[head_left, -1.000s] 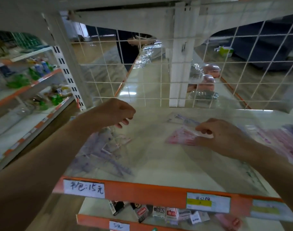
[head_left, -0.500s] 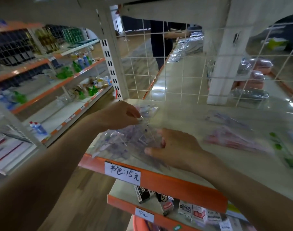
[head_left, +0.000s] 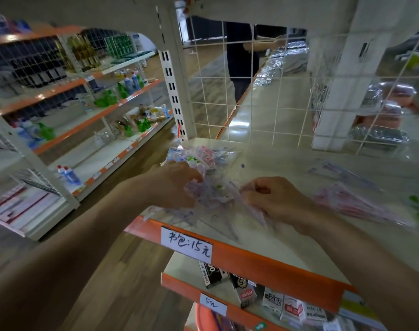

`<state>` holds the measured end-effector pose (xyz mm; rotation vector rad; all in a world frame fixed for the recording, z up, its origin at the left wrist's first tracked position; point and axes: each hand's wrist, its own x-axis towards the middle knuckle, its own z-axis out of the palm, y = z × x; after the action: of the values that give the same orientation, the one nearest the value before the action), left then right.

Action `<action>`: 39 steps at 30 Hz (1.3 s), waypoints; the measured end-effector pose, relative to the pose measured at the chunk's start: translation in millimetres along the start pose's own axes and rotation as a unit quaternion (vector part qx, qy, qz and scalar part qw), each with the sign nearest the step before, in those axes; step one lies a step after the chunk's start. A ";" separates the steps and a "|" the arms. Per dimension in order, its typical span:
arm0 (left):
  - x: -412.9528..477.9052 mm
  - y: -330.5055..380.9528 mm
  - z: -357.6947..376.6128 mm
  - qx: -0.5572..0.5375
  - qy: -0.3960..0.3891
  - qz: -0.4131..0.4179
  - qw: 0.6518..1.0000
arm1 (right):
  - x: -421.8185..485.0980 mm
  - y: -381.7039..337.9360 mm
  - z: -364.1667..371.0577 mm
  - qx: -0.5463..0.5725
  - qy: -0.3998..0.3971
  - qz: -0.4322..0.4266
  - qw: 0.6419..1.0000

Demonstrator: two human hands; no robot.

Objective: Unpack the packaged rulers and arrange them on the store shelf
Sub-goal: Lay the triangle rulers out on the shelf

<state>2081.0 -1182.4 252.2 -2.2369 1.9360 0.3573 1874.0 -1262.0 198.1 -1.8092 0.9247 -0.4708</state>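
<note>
On the cream store shelf (head_left: 287, 158) with orange front edge, clear pack of rulers (head_left: 213, 189) at its left front corner, left hand (head_left: 175, 185) gripping the pack's left side, right hand (head_left: 273, 199) pinching its right edge, handwritten price label (head_left: 188, 243) just below.

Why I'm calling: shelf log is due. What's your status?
Gripping ruler pack with left hand and right hand. Pack at shelf, left front corner. To the right, other packs, clear of it.
</note>
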 end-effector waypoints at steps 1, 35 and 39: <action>0.4 0.2 0.1 0.005 -0.001 0.002 1.000 | -0.1 1.7 -1.0 0.027 0.006 0.007 1.000; 24.7 86.5 -6.7 -0.575 0.082 0.016 0.814 | -93.0 31.2 -90.5 0.005 0.166 0.011 0.986; 39.1 122.7 2.2 -0.641 0.028 0.017 0.767 | -97.2 41.2 -119.4 0.006 0.257 0.010 0.966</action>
<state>1964.8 -1237.1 243.1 -2.7822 1.9572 2.1938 1716.2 -1267.6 219.7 -1.6923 1.2835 -0.9580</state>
